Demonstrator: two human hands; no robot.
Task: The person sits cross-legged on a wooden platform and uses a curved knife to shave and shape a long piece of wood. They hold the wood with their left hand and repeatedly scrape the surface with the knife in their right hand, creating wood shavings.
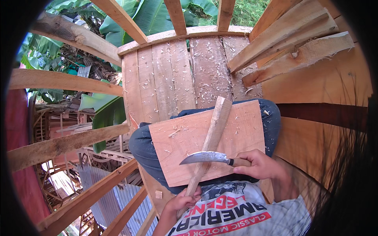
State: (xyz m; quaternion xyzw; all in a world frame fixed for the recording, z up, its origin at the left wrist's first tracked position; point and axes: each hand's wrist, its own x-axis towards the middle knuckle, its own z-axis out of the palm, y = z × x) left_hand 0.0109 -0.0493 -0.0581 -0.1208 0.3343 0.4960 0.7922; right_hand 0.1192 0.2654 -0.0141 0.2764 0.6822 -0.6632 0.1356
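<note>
A flat wooden board (pixel 173 137) rests across my crossed legs. Slanting over it is a long wooden stick (pixel 215 120), its far end past the board's far edge and its near end against my shirt. My left hand (pixel 185 201) is closed around the stick's near end. In my right hand (pixel 256 164) is a knife (pixel 202 157), gripped by its wooden handle. The curved blade points left and lies across the stick in this view; whether it touches the wood I cannot tell. Curled shavings (pixel 174 133) lie on the board.
Wood shavings are scattered over the plank floor (pixel 157 78). Wooden railing slats (pixel 65 143) surround me in front and at the left. Rough wooden pieces (pixel 301 59) lean at the far right, beside a plank wall (pixel 319 137). A small wood block (pixel 158 194) lies left of my left hand.
</note>
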